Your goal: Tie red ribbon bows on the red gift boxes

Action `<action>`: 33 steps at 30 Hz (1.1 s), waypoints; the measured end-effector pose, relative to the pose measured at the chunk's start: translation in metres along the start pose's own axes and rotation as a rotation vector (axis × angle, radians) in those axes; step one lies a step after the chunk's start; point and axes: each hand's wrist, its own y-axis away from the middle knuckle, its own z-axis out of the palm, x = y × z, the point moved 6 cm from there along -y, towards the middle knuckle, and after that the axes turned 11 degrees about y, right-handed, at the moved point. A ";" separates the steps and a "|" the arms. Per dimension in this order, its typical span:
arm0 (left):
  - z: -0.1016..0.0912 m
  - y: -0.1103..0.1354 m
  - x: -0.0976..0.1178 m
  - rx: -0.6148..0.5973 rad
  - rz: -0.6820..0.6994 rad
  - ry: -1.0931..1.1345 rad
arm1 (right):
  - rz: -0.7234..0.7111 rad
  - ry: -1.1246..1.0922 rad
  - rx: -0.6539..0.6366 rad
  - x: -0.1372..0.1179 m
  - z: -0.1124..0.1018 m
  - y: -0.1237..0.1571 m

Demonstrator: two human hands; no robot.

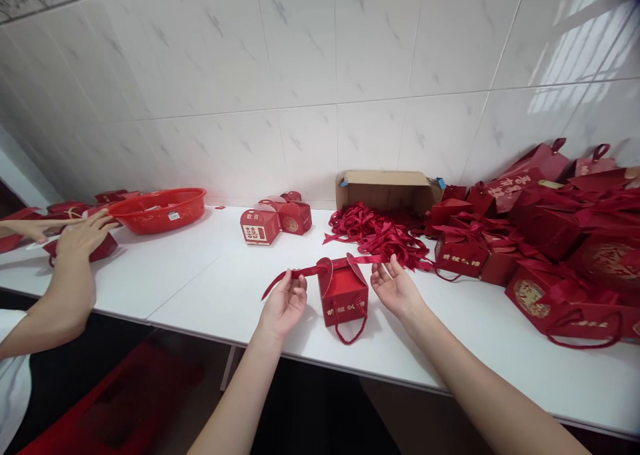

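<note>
In front of me a small red gift box point(345, 298) with gold lettering stands upright on the white table. A red cord handle point(351, 340) hangs down its front. A dark red ribbon point(311, 270) passes through the flaps at the top of the box and stretches out to both sides. My left hand point(286, 303), palm up, pinches the ribbon on the left, with its loose tail hanging beyond my fingers. On the other side my right hand point(397, 287) pinches the ribbon's right end between thumb and fingers.
Behind the box lies a heap of red ribbons point(375, 232), spilling from an open cardboard box point(387, 192). Several red gift boxes point(463, 256) are piled at right; a few small boxes point(260, 225) stand mid-table. At left, a co-worker's hands point(83, 235) work near a red basin point(163, 215).
</note>
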 end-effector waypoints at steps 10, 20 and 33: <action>0.041 0.019 0.042 -0.060 0.256 -0.243 | -0.395 0.050 -0.007 -0.048 -0.001 0.023; 0.121 0.035 0.054 -0.306 0.554 -0.639 | -1.010 0.620 -0.164 -0.112 0.056 0.067; 0.179 0.062 0.043 -0.497 0.785 -0.769 | -0.896 0.790 -0.477 -0.119 0.137 0.077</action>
